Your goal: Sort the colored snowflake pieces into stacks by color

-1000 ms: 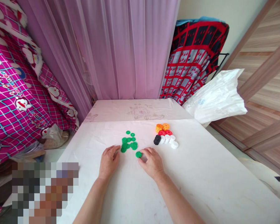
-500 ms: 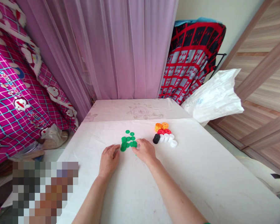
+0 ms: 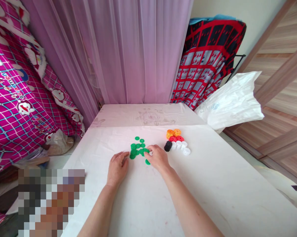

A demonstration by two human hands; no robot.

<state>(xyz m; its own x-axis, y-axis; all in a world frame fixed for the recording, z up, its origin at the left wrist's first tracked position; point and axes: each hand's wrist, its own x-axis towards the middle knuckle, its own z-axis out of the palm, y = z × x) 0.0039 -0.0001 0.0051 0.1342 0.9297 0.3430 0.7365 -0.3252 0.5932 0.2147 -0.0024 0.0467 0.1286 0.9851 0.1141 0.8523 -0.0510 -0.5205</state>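
Several small green discs [image 3: 138, 145] with notched edges, like snowflake building discs, lie in a cluster on the white table, some of them stacked. At the cluster's left edge my left hand [image 3: 118, 167] rests on the table, fingers loosely spread and holding nothing. My right hand [image 3: 158, 157] is on the opposite side, with thumb and forefinger closed around a green disc [image 3: 146, 151]. One more green disc [image 3: 147, 162] lies just below the right thumb. Two others sit apart at the cluster's far end.
Right of my right hand lie stacked orange discs [image 3: 170, 133], red discs [image 3: 176, 139], black discs [image 3: 167, 146] and white discs [image 3: 179, 145]. A white plastic bag [image 3: 233, 100] stands by the table's right edge. Purple curtains [image 3: 133, 49] hang behind the table [image 3: 148, 204].
The view has shifted slightly. My right hand has moved a little to the right among the green discs, and the disc below its thumb now shows more. My left hand stays beside the cluster.
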